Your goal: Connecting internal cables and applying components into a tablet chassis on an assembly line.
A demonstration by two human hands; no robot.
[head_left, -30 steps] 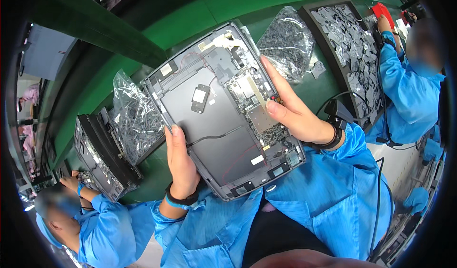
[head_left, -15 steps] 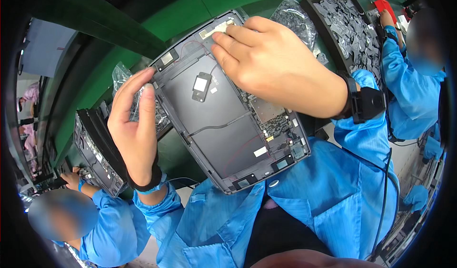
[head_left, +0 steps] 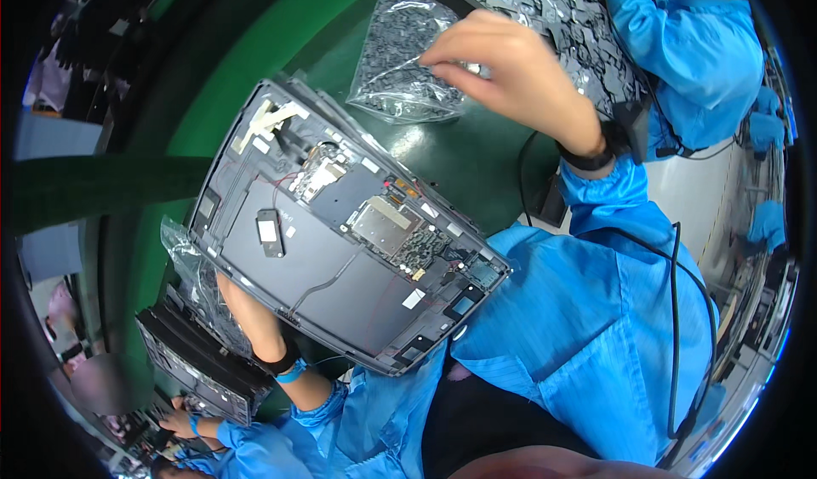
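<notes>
An opened, dark grey tablet-like device casing (head_left: pixel 319 270) lies tilted in front of me. Its circuit board (head_left: pixel 391 228) is exposed, and a small black module with a white label (head_left: pixel 270 232) rests loose inside. Pale tape strips (head_left: pixel 265 124) cross at its far left corner. My left hand (head_left: pixel 241 305) reaches beneath the casing's left edge, its fingers hidden there. My right hand (head_left: pixel 511 62) hovers by a clear plastic bag (head_left: pixel 400 62) of small dark parts, thumb and forefinger pinched. Anything between those fingertips is too small to make out.
A heap of flat grey pieces (head_left: pixel 562 19) fills a tray at the far right. Another dark casing (head_left: pixel 196 364) stands at left beside a crumpled clear bag (head_left: pixel 196 262). Co-workers in blue sit to the right (head_left: pixel 681 45) and lower left (head_left: pixel 264 449).
My right hand has left the casing's far end and moved right to the bag. The left hand has gone from the corner to under the edge. The view has turned.
</notes>
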